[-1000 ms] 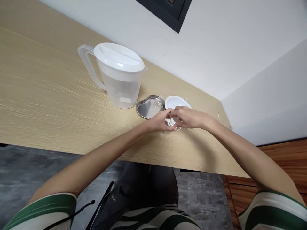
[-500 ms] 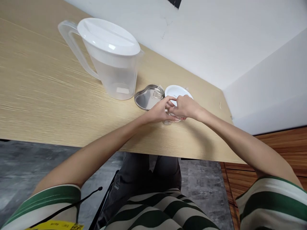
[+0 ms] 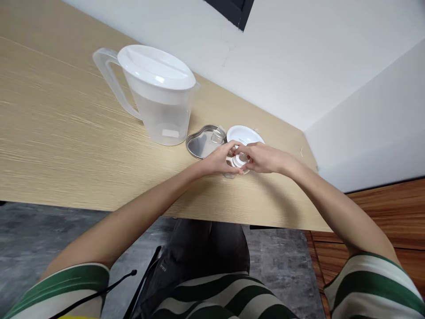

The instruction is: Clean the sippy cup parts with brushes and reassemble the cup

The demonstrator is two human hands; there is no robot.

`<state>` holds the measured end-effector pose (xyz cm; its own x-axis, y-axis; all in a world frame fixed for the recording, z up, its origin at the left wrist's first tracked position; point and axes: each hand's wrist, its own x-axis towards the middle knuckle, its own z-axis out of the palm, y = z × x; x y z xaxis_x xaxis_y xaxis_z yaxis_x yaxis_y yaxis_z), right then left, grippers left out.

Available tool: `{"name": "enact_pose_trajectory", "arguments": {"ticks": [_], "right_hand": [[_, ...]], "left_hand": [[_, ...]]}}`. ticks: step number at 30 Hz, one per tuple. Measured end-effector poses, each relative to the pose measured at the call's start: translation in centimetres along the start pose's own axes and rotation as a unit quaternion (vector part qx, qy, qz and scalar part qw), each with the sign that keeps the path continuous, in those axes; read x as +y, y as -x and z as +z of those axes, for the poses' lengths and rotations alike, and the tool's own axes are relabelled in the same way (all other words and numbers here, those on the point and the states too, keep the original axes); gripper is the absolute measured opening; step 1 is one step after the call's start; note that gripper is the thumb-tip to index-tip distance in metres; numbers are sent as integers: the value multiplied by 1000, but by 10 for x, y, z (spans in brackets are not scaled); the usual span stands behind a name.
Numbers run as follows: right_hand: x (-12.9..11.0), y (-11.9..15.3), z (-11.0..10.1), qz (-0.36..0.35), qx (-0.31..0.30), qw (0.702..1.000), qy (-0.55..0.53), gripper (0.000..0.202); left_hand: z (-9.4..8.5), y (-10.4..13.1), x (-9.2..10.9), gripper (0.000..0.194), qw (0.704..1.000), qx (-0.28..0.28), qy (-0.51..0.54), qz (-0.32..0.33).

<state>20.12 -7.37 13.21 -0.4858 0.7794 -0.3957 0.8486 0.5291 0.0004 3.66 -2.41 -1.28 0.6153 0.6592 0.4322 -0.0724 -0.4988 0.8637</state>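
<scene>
Between my two hands is a small clear bottle with a white round top, tilted over the table; fingers hide most of it. My left hand curls round it from the left, thumb below and fingers above. From the right, my right hand has its fingers bent in at the white top. Just behind my hands lies a white round dish, partly covered by them. To the left of that sits a kidney-shaped metal tray with a small clear glass-like piece in it.
A large translucent pitcher with a white lid and side handle stands left of the tray on the wooden table. The white wall runs along the table's back. A thin white strip lies near the right end.
My right hand has opened out a little and turned, so the white top now shows between my hands. The whole view has shifted slightly with my head. Pitcher, tray and dish stay put.
</scene>
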Motion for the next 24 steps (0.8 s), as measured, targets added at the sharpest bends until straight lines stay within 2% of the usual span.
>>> {"name": "enact_pose_trajectory", "arguments": {"ticks": [2, 5, 9, 14, 18, 20, 22, 24], "right_hand": [[-5, -6, 1, 35, -3, 999, 12, 46], [-14, -15, 2, 91, -4, 996, 24, 37], [-19, -29, 9, 125, 20, 992, 27, 32], [-20, -32, 12, 189, 55, 979, 42, 44], [-15, -13, 5, 174, 37, 984, 17, 61], [-10, -2, 4, 158, 54, 986, -18, 57], [-4, 6, 7, 118, 70, 990, -44, 50], [2, 8, 13, 70, 72, 994, -52, 49]], "left_hand": [[-2, 0, 0, 73, 1000, -3, -14, -5], [-3, 0, -2, 80, 999, 0, -46, -10], [-3, 0, -6, 82, 997, 12, -78, 13], [-2, 1, -8, 85, 996, 6, -83, 25], [-2, 2, -10, 82, 998, -5, -67, 2], [-3, 3, -11, 86, 998, -26, -53, -17], [-4, 4, -13, 98, 997, -51, -39, -39], [-5, 4, -13, 101, 996, -63, -31, -51]]}}
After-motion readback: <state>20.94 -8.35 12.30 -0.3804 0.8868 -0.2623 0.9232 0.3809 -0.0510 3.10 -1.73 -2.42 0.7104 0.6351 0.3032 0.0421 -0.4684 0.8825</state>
